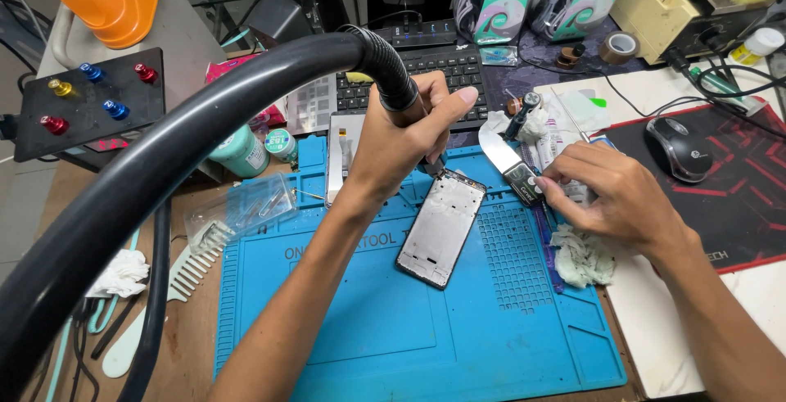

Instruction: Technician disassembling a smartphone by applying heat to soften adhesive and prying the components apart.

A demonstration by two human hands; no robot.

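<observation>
Thick and dark, a hose (164,140) arcs across the left of the head view closest to the lens, ending in a ribbed sleeve and a handpiece (401,91). The left hand (401,136) is closed around that handpiece, thumb stretched toward the keyboard (434,70), and the nozzle tip points down at the top edge of a phone frame (442,226). That frame lies tilted on the blue work mat (368,320) near the mat's middle, its pale inner face up, with no hand touching it.

To the right, the right hand (614,197) has its fingers curled around a flat blade tool (512,164), pinching the dark handle so that the bright blade points up and left, just beside the frame's upper right corner. Under the wrist lies a crumpled white wipe (581,259) at the mat's right edge.

Farther right a grey mouse (678,148) sits on a red and black pad (737,197). On the left of the table rest a clear plastic case (237,210), a pale comb (192,267) and a black board with coloured knobs (90,99).
</observation>
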